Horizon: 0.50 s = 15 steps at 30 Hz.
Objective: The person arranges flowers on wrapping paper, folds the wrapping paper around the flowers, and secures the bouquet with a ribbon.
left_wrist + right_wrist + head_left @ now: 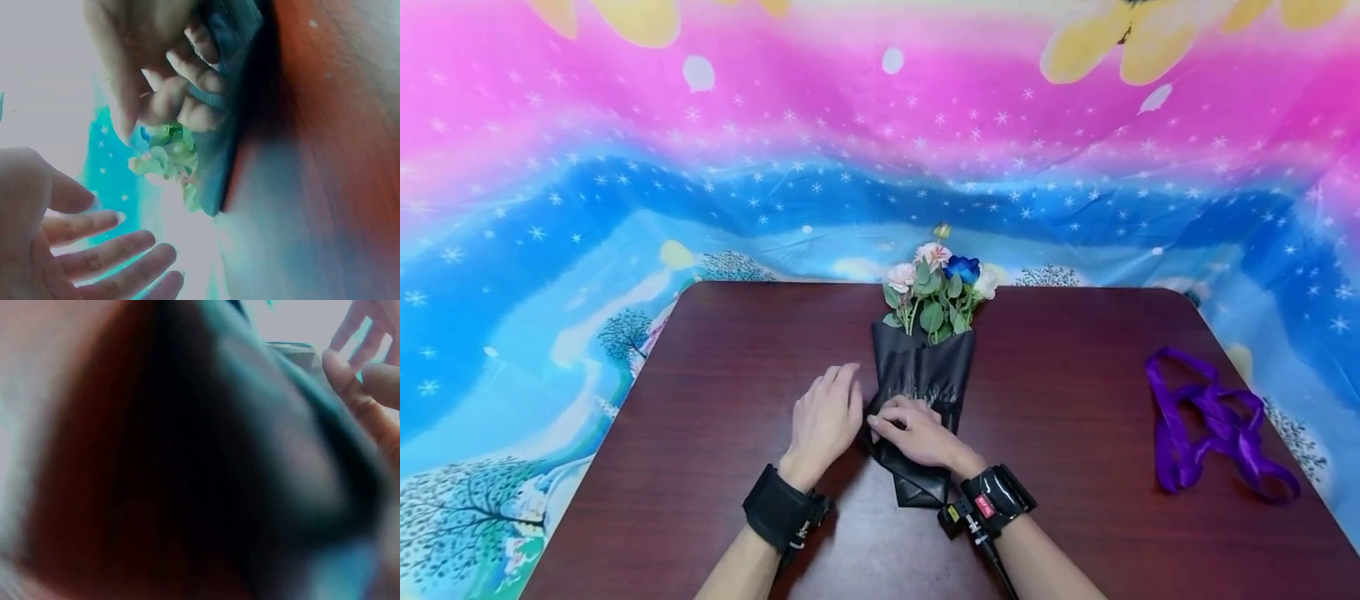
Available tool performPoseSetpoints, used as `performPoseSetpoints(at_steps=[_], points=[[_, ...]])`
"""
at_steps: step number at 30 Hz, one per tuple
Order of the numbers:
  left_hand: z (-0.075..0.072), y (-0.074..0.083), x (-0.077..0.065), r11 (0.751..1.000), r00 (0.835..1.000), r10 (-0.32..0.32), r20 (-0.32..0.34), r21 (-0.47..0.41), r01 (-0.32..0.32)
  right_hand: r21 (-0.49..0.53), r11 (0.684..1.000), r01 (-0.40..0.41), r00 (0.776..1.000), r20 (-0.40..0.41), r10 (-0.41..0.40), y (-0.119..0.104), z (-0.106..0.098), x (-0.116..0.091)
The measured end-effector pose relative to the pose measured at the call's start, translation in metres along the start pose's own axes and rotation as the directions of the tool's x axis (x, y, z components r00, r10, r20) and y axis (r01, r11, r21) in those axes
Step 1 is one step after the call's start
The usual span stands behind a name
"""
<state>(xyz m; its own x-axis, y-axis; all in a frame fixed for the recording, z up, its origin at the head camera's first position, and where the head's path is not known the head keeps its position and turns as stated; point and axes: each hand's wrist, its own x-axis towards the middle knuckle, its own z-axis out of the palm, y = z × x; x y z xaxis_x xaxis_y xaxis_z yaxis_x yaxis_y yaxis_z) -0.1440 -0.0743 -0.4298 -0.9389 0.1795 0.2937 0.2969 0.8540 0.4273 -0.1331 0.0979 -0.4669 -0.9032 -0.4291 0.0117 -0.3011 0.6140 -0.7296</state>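
A bouquet of artificial-looking flowers, with pink, blue and white blooms and green leaves, lies on the table in black wrapping paper. My right hand lies across the lower half of the wrapping and holds it, fingers curled; the paper wrinkles just above the knuckles. In the left wrist view, those curled fingers lie against the dark paper. Just left of the bouquet my left hand is raised with nothing in it, its fingers extended and spread. Blurred dark wrapping fills much of the right wrist view.
On the right side of the dark red-brown table lies a loose, tangled purple ribbon. A colourful printed cloth hangs behind the table and along its sides. Both wrists wear black straps with cameras.
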Motion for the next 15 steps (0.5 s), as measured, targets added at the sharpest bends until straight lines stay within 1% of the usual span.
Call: performPoseSetpoints(at_steps=[1, 3, 5, 6, 8, 9, 10, 11, 12, 13, 14, 15], points=[[0.000, 0.003, 0.002, 0.999, 0.999, -0.029, 0.031, -0.017, 0.030, 0.003, 1.000, 0.001, 1.000, 0.010, -0.001, 0.001, 0.000, 0.000], [0.003, 0.007, 0.005, 0.996, 0.991, -0.073, 0.109, -0.032, 0.077, 0.002, 1.000, 0.001, 1.000, 0.018, -0.001, 0.002, 0.000, -0.001], [0.008, 0.010, 0.006, 0.997, 0.982, -0.073, 0.175, -0.012, 0.077, 0.000, 1.000, 0.004, 1.000, 0.020, -0.004, 0.003, 0.001, -0.003], [0.010, 0.010, 0.007, 0.998, 0.981, -0.056, 0.186, 0.002, 0.056, -0.001, 1.000, 0.009, 1.000, 0.025, -0.009, 0.003, 0.001, -0.003], [0.015, 0.010, 0.007, 1.000, 0.987, 0.004, 0.163, 0.029, -0.008, -0.024, 0.999, 0.038, 0.998, 0.045, -0.037, 0.004, 0.003, -0.004], [0.017, 0.010, 0.007, 0.998, 0.989, 0.047, 0.143, 0.032, -0.052, -0.037, 0.998, 0.058, 0.996, 0.063, -0.056, 0.004, 0.003, -0.005], [0.019, 0.009, 0.008, 0.995, 0.987, 0.096, 0.129, 0.022, -0.100, -0.057, 0.995, 0.078, 0.994, 0.084, -0.073, 0.004, 0.004, -0.005], [0.020, 0.010, 0.009, 0.988, 0.981, 0.151, 0.122, 0.003, -0.152, -0.075, 0.993, 0.091, 0.991, 0.102, -0.083, 0.003, 0.004, -0.006], [0.021, 0.010, 0.011, 0.976, 0.968, 0.218, 0.122, -0.018, -0.217, -0.091, 0.990, 0.106, 0.988, 0.120, -0.095, 0.003, 0.004, -0.006], [0.022, 0.009, 0.013, 0.959, 0.950, 0.283, 0.130, -0.047, -0.279, -0.103, 0.988, 0.118, 0.986, 0.133, -0.104, 0.002, 0.004, -0.006], [0.022, 0.010, 0.016, 0.939, 0.925, 0.344, 0.160, -0.079, -0.335, -0.111, 0.986, 0.128, 0.983, 0.146, -0.111, 0.003, 0.004, -0.006], [0.022, 0.011, 0.019, 0.914, 0.893, 0.404, 0.199, -0.117, -0.388, -0.120, 0.984, 0.133, 0.981, 0.159, -0.113, 0.003, 0.005, -0.006]])
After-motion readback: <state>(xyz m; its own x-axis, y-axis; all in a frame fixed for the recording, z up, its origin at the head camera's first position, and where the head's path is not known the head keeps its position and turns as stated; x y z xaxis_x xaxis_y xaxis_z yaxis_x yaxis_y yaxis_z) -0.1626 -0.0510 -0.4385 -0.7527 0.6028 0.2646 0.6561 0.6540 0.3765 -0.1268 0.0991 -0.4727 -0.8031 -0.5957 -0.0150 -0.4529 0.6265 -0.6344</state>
